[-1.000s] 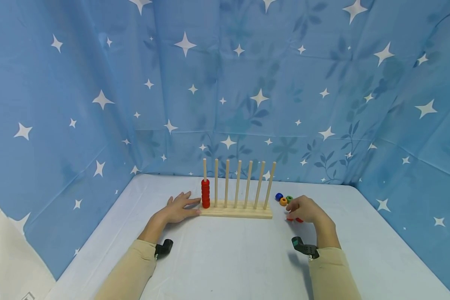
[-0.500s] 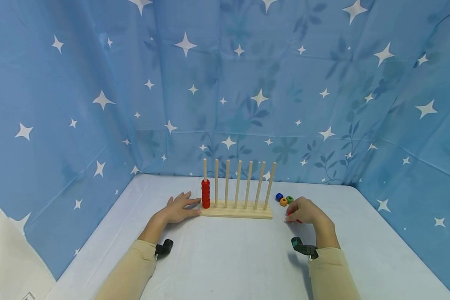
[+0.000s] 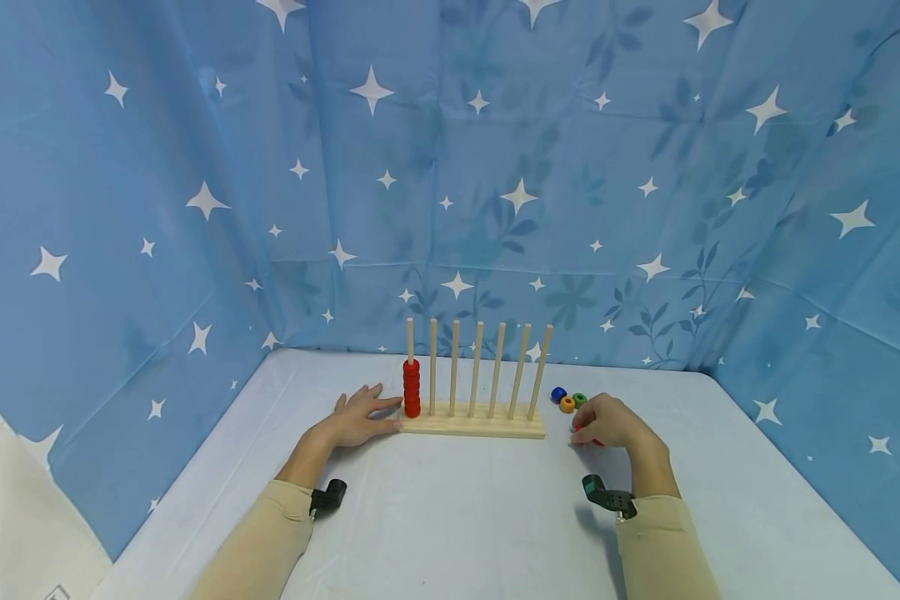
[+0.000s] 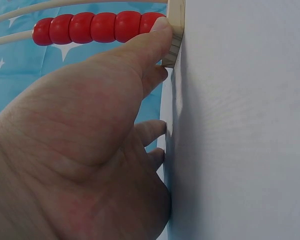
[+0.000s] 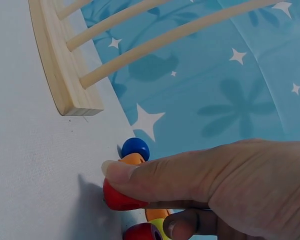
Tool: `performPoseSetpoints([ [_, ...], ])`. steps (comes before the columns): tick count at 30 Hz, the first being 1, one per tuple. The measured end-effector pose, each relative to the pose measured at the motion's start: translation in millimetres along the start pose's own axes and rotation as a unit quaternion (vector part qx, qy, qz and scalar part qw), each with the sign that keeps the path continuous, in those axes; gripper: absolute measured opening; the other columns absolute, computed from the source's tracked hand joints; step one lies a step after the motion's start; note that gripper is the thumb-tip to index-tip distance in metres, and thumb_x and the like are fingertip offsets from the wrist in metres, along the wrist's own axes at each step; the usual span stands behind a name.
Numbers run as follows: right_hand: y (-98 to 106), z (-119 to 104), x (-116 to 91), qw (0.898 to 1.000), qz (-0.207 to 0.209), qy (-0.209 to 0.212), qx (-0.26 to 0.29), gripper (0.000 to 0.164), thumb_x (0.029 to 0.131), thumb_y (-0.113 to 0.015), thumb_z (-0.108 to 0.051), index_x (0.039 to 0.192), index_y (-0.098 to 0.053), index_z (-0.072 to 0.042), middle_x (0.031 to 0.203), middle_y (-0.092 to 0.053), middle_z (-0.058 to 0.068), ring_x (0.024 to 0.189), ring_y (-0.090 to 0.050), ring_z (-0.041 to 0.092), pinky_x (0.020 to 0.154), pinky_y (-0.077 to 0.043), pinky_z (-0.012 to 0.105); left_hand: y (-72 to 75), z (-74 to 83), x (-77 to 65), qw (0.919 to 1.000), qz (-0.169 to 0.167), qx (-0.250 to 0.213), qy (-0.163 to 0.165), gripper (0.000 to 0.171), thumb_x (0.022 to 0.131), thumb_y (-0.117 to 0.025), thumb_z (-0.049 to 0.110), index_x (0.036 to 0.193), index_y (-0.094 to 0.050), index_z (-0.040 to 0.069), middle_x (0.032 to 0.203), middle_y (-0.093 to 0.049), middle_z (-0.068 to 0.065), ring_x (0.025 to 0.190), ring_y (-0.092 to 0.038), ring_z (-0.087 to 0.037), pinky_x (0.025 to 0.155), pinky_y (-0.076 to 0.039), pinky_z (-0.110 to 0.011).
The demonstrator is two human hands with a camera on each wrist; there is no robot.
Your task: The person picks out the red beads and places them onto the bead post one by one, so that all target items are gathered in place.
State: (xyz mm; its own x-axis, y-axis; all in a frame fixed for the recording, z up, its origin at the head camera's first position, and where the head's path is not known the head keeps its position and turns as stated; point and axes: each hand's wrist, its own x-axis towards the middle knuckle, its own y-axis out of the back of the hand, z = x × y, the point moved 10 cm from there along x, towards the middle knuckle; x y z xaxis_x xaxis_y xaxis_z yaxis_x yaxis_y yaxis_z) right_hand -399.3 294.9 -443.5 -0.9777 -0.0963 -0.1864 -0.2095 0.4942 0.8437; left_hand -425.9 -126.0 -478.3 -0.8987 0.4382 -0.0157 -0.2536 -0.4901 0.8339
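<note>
A wooden bead rack (image 3: 472, 431) with several upright pegs stands toward the back of the table. Its leftmost peg carries a stack of red beads (image 3: 412, 389). My left hand (image 3: 352, 419) lies with spread, fairly straight fingers; thumb and index finger touch the left end of the base. To the right of the rack, my right hand (image 3: 611, 419) pinches a loose red bead (image 5: 121, 196) between thumb and fingers, close over the table. Under that hand, the right wrist view shows another red bead (image 5: 140, 232) and a yellow bead (image 5: 165, 227), partly hidden.
Just beyond my right fingers sit a blue bead (image 3: 558, 395), an orange bead (image 3: 567, 404) and a green bead (image 3: 580, 400). The white tabletop (image 3: 450, 517) meets a blue star-patterned curtain (image 3: 450, 208) at the back and sides.
My right thumb and fingers have drawn together on the red bead, where they were reaching at the red beads a second ago. The left hand and rack stay in place.
</note>
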Motion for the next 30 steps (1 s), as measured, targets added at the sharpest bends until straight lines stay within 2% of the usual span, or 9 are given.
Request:
performPoseSetpoints([
  [9,13.0,-11.6,-4.3,0.998,0.046,0.032,0.023,0.025,0.087,-0.082,-0.011,0.108,-0.077,0.002,0.100,-0.072,0.010,0.082,-0.061,0.022,0.070,-0.055,0.034,1.3,1.3,-0.1,1.0000,0.001,-0.002,0.001,0.063,0.100,-0.064,0.051,0.154,-0.054,0.021,0.171,-0.024,-0.023,0.159,-0.010,-0.050,0.122,0.001,-0.075],
  [18,20.8,-20.6,-5.4,0.995,0.072,0.058,0.028,0.025,0.089,-0.081,-0.012,0.109,-0.076,0.002,0.102,-0.074,0.013,0.082,-0.064,0.021,0.070,-0.057,0.035,0.6,0.4,0.0,1.0000,0.000,-0.003,0.005,0.064,0.099,-0.065,0.053,0.154,-0.054,0.022,0.171,-0.024,-0.023,0.160,-0.009,-0.049,0.122,0.002,-0.075],
  [25,26.7,-25.0,-7.9,0.994,0.080,0.052,0.047,0.032,0.093,-0.079,-0.016,0.118,-0.073,0.004,0.106,-0.074,0.015,0.080,-0.067,0.025,0.070,-0.059,0.035,1.4,1.3,-0.3,1.0000,0.001,-0.003,0.005,0.064,0.099,-0.065,0.053,0.154,-0.054,0.021,0.170,-0.024,-0.024,0.159,-0.010,-0.049,0.122,0.001,-0.075],
  [30,38.3,-32.9,-11.8,0.988,0.120,0.076,0.058,0.027,0.095,-0.076,-0.016,0.115,-0.072,0.002,0.103,-0.074,0.015,0.085,-0.069,0.028,0.071,-0.059,0.035,1.2,1.4,-0.2,1.0000,0.001,-0.004,0.005,0.064,0.099,-0.065,0.052,0.154,-0.054,0.021,0.170,-0.025,-0.024,0.159,-0.010,-0.049,0.122,0.001,-0.075],
])
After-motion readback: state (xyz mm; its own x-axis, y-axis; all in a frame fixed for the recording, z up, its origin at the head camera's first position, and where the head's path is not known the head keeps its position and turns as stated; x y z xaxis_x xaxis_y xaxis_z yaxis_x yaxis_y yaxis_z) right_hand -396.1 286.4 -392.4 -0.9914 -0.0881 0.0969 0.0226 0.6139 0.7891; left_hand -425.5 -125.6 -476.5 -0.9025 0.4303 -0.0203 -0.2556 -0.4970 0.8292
